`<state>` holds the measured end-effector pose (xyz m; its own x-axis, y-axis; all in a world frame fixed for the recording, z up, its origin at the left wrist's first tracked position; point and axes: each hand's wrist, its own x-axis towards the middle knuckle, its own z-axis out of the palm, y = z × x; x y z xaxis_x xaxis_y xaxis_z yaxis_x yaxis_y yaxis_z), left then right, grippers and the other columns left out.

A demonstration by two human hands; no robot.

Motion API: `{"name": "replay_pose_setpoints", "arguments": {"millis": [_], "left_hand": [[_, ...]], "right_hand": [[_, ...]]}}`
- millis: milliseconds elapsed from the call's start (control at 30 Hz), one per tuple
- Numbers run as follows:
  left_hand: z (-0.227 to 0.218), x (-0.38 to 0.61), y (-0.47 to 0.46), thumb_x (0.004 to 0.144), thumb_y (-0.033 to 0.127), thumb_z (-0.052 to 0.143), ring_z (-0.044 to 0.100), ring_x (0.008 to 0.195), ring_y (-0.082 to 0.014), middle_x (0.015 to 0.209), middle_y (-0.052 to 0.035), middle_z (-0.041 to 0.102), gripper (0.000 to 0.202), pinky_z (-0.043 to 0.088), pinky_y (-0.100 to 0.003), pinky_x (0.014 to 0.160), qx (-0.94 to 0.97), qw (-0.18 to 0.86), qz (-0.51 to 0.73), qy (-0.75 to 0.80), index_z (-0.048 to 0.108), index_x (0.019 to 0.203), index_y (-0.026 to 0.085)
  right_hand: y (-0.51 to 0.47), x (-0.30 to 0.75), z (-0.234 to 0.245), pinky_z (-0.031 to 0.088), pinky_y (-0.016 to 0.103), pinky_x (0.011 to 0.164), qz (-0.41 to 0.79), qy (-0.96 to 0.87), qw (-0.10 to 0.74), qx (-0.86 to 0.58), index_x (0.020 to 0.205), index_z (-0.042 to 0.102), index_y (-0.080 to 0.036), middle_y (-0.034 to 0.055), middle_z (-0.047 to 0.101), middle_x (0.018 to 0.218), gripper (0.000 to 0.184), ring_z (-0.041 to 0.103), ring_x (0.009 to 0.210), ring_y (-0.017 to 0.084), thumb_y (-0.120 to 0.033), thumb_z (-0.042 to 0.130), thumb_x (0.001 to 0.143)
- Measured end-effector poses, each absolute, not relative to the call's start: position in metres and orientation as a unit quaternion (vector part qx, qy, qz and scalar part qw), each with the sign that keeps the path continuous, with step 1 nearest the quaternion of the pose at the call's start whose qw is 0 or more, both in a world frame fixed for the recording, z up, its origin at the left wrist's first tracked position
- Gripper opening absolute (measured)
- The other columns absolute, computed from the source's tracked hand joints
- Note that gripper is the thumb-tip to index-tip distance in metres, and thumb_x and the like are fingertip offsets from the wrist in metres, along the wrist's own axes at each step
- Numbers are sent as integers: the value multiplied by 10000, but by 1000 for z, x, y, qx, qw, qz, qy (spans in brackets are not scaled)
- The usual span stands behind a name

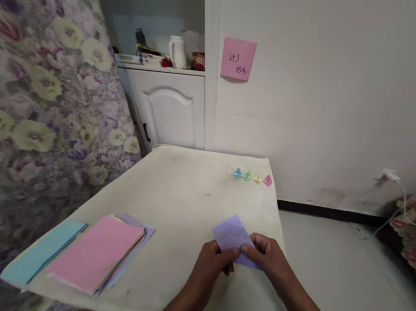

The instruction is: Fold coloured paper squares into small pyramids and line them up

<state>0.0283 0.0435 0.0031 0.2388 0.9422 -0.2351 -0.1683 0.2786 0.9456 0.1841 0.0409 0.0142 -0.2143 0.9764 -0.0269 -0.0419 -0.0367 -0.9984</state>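
A small sheet of purple paper is held up between my two hands, over the right front part of the table. My left hand pinches its lower left edge, thumb on top. On the right edge, my right hand grips the same sheet with its thumb pressed on the face. Whether the sheet carries a fold cannot be made out under the thumbs. Farther back on the table, folded paper pieces stand in a row: blue, green, yellow and pink.
On the table's left lie a stack of coloured paper topped with pink and a pile of light blue paper. A floral curtain hangs along the left. Behind are a white cabinet and a wall with a pink note.
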Motion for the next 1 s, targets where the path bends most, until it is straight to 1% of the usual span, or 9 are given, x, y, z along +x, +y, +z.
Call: {"name": "replay_pose_setpoints", "arguments": {"millis": [133, 233, 400, 533, 633, 800, 900, 1000], "left_hand": [[11, 24, 44, 682, 353, 662, 448, 476, -83, 535, 12, 540, 234, 314, -196, 460, 409, 663, 455, 431, 633, 730, 126], [17, 20, 46, 711, 390, 634, 492, 538, -91, 625, -7, 579, 269, 331, -188, 479, 377, 673, 487, 409, 638, 794, 134], [22, 21, 46, 738, 410, 605, 555, 589, -121, 727, -46, 646, 292, 396, -220, 550, 323, 733, 485, 352, 627, 837, 135], [23, 25, 44, 744, 402, 604, 559, 554, -137, 684, -52, 646, 280, 406, -242, 542, 287, 778, 464, 313, 608, 787, 126], [21, 27, 43, 740, 379, 618, 535, 528, -123, 629, -28, 616, 251, 394, -233, 524, 271, 781, 474, 303, 588, 755, 130], [16, 30, 45, 746, 387, 606, 504, 539, -106, 598, 1, 566, 258, 369, -215, 518, 261, 764, 505, 304, 581, 734, 130], [15, 33, 44, 734, 397, 609, 486, 525, -101, 604, 5, 565, 284, 353, -212, 508, 284, 757, 492, 322, 607, 812, 124], [12, 34, 43, 750, 402, 581, 514, 569, -114, 668, -8, 598, 327, 355, -210, 522, 317, 748, 467, 349, 614, 934, 134]], "right_hand": [[42, 186, 12, 359, 221, 515, 570, -520, 451, -449, 731, 612, -157, -12, 597, 626, 308, 503, 536, 114, -459, 646, 680], [42, 187, 10, 338, 209, 494, 586, -506, 451, -443, 716, 604, -160, -19, 593, 618, 298, 488, 513, 101, -451, 652, 677], [41, 186, 10, 312, 194, 479, 610, -508, 438, -421, 725, 610, -156, -27, 586, 603, 264, 472, 491, 84, -412, 664, 686], [40, 186, 12, 324, 204, 491, 613, -522, 416, -423, 742, 613, -161, -20, 586, 619, 295, 481, 507, 97, -447, 657, 684], [39, 185, 15, 334, 211, 500, 610, -528, 406, -429, 742, 616, -166, -19, 582, 620, 312, 482, 512, 105, -470, 648, 681], [37, 183, 20, 319, 213, 503, 599, -544, 407, -424, 727, 594, -166, -21, 542, 609, 286, 455, 519, 100, -452, 615, 724], [38, 181, 17, 296, 205, 491, 595, -558, 408, -411, 701, 581, -162, -33, 513, 582, 288, 432, 510, 91, -445, 633, 709], [42, 180, 10, 288, 203, 483, 591, -569, 397, -413, 694, 577, -157, -37, 497, 568, 310, 414, 501, 88, -459, 649, 685]]}}
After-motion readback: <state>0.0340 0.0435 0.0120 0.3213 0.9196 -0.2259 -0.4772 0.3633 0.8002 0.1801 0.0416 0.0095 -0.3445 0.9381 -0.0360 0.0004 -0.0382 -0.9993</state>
